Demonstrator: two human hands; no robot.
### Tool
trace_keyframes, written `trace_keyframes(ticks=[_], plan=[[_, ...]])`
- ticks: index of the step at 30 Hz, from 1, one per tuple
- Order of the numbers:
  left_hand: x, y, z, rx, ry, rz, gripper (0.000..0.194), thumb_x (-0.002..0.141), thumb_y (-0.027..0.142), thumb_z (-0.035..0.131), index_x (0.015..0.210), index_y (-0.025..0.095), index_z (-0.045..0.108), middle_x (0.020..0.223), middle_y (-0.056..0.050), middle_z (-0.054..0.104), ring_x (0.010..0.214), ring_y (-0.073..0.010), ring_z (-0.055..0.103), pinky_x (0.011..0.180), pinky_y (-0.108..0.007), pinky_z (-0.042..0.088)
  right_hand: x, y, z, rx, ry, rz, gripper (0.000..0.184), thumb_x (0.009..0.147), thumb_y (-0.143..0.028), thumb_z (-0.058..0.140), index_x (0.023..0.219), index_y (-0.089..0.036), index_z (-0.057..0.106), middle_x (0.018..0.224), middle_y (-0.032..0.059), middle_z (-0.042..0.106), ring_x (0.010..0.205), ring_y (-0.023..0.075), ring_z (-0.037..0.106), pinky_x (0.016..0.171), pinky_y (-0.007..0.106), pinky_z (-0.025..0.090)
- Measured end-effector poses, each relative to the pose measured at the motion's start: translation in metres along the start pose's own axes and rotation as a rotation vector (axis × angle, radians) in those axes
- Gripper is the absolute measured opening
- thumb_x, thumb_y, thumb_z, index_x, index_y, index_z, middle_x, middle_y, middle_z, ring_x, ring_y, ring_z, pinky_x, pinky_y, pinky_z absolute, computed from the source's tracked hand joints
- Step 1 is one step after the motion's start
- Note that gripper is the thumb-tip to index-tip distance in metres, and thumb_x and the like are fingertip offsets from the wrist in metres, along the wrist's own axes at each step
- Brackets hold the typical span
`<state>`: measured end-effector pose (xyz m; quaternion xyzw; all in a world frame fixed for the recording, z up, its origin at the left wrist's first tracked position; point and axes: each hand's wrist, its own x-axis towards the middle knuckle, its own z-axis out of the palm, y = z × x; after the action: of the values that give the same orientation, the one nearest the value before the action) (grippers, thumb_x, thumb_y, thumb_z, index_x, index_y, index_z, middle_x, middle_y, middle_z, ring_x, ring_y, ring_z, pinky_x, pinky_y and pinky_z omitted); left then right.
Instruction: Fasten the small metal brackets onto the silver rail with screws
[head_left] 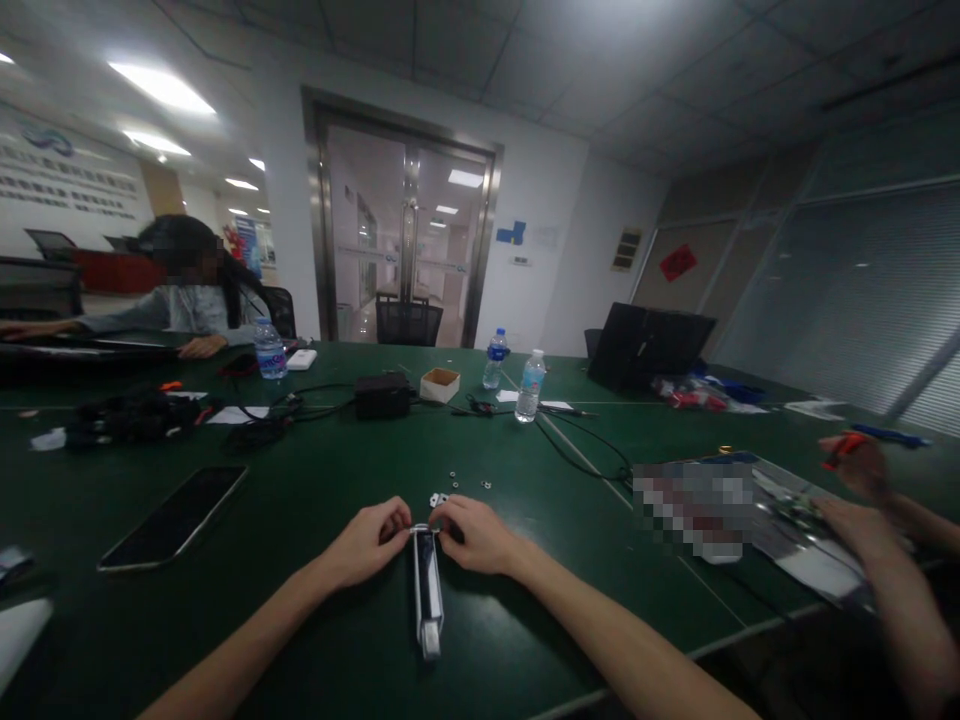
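Note:
A long, narrow device (427, 590) with white sides and a dark middle lies lengthwise on the green table in front of me. At its far end, the bent fingers and thumb of my left hand (366, 545) are pinched on the left corner. My right hand (478, 537) closes its thumb and fingers at the right corner of the same end. Whether a smaller piece is between my fingertips is too small to tell. Just beyond my right fingers lies a small white part with dark holes (437, 499). Several tiny ring-like pieces (454, 485) are scattered farther out.
A phone (176, 518) lies to the left. Farther back are a black box (382, 396), an open carton (439, 385), cables and water bottles (531, 387). At right, a co-worker's hands (859, 500) are over a tray of parts; another person (195, 290) sits at far left.

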<state>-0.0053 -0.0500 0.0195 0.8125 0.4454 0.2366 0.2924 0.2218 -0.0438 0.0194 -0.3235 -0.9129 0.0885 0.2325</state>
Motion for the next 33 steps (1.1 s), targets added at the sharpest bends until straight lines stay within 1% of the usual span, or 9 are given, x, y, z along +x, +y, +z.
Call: trace_keyframes(ticks=[4,7,11,13,16,19,25,28,33], plan=[[-0.001,0.003,-0.003,0.005,-0.012,-0.033,0.032,0.086,0.049,0.05,0.094,0.018,0.057,0.076,0.001,0.056,0.066,-0.0157,0.051,0.059,-0.025,0.04,0.002,0.004,0.001,-0.017,-0.012,0.029,0.018,0.081,-0.013,0.058,0.097,-0.018,0.062,0.084,0.0017,0.059,0.078,0.0152,0.055,0.069,0.024,0.043],[-0.002,0.003,-0.005,-0.012,-0.026,-0.033,0.036,0.086,0.052,0.05,0.097,0.019,0.057,0.08,0.0,0.058,0.069,-0.0164,0.052,0.06,-0.026,0.041,0.002,0.005,0.002,-0.013,-0.023,0.032,0.018,0.081,-0.012,0.057,0.097,-0.018,0.062,0.085,0.0016,0.06,0.08,0.015,0.055,0.07,0.024,0.043],[-0.001,0.0,-0.005,-0.024,-0.018,-0.027,0.033,0.087,0.049,0.052,0.098,0.018,0.057,0.083,0.0,0.059,0.069,-0.016,0.053,0.061,-0.026,0.041,0.003,0.005,-0.002,-0.052,-0.051,0.018,0.02,0.08,-0.014,0.06,0.099,-0.019,0.063,0.087,0.0023,0.06,0.081,0.0159,0.055,0.072,0.025,0.043],[-0.001,-0.003,-0.004,-0.014,-0.009,-0.022,0.031,0.086,0.047,0.054,0.097,0.018,0.057,0.08,0.001,0.057,0.067,-0.015,0.051,0.059,-0.024,0.04,0.003,0.005,-0.005,-0.072,-0.057,0.02,0.019,0.079,-0.016,0.062,0.099,-0.018,0.063,0.088,0.0031,0.061,0.082,0.0165,0.055,0.072,0.026,0.043],[-0.002,-0.004,-0.003,-0.009,0.021,-0.004,0.028,0.085,0.045,0.057,0.093,0.019,0.058,0.074,0.003,0.055,0.064,-0.0136,0.049,0.058,-0.023,0.038,0.003,0.006,-0.007,-0.09,-0.062,0.04,0.013,0.079,-0.017,0.063,0.092,-0.018,0.064,0.087,0.0038,0.061,0.082,0.017,0.055,0.072,0.026,0.042],[-0.003,-0.005,-0.004,0.002,0.028,0.007,0.026,0.085,0.044,0.058,0.093,0.019,0.06,0.078,0.002,0.058,0.066,-0.0134,0.05,0.06,-0.023,0.038,0.002,0.009,-0.005,-0.096,-0.066,0.037,0.007,0.08,-0.018,0.064,0.087,-0.018,0.065,0.084,0.0033,0.061,0.08,0.0167,0.055,0.072,0.026,0.042],[-0.002,-0.01,-0.004,0.026,0.011,-0.005,0.027,0.085,0.043,0.06,0.096,0.019,0.064,0.082,0.001,0.063,0.069,-0.0142,0.054,0.063,-0.024,0.039,0.0,0.013,0.001,-0.058,-0.033,0.026,0.005,0.083,-0.017,0.062,0.086,-0.018,0.065,0.083,0.0029,0.061,0.08,0.016,0.055,0.072,0.026,0.043],[-0.002,-0.01,-0.003,0.022,0.011,-0.007,0.027,0.084,0.042,0.061,0.096,0.019,0.065,0.085,0.001,0.065,0.07,-0.0145,0.055,0.063,-0.024,0.04,0.0,0.011,0.0,-0.042,-0.025,0.025,0.004,0.083,-0.017,0.061,0.086,-0.018,0.065,0.082,0.0026,0.061,0.08,0.0157,0.055,0.071,0.025,0.043],[-0.003,-0.006,-0.003,0.02,0.01,-0.013,0.029,0.084,0.044,0.06,0.098,0.019,0.064,0.087,-0.001,0.066,0.072,-0.0153,0.056,0.063,-0.024,0.042,0.0,0.008,-0.006,-0.013,-0.035,0.037,0.008,0.082,-0.018,0.063,0.089,-0.018,0.065,0.086,0.003,0.061,0.081,0.0158,0.056,0.071,0.025,0.044]])
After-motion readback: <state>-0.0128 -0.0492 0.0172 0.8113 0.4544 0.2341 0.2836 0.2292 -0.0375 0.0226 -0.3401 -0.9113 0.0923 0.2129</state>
